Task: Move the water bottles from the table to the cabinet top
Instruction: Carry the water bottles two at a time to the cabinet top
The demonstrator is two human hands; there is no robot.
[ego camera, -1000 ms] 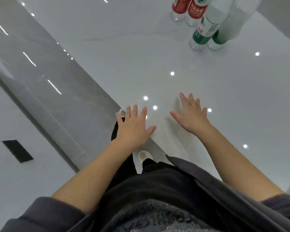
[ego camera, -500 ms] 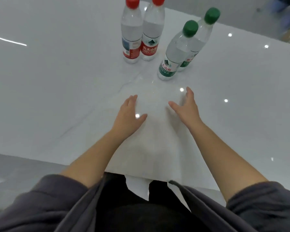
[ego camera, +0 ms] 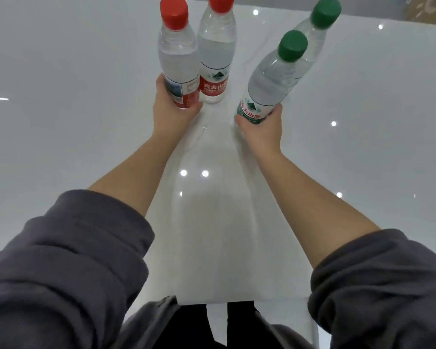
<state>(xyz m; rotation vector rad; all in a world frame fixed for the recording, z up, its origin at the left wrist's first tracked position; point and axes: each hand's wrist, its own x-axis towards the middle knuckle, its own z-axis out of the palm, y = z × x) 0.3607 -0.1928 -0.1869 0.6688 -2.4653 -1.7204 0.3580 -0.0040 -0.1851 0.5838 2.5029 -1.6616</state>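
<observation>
A bottle in each grip
My left grip (ego camera: 173, 110) holds a red-cap bottle (ego camera: 178, 59), my right grip (ego camera: 262, 128) a green-cap bottle (ego camera: 272, 81), both low down, caps pointing up.

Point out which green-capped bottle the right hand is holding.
The nearer green-capped bottle, gripped at its label by the right hand; the farther green-capped bottle stands behind it, no hand on it.

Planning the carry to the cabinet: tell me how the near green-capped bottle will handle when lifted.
The near green-capped bottle looks full, so it is probably heavy for its size. The right hand grips it low at the label, so the tall top may sway or tip. Its smooth plastic could be slippery.
</observation>
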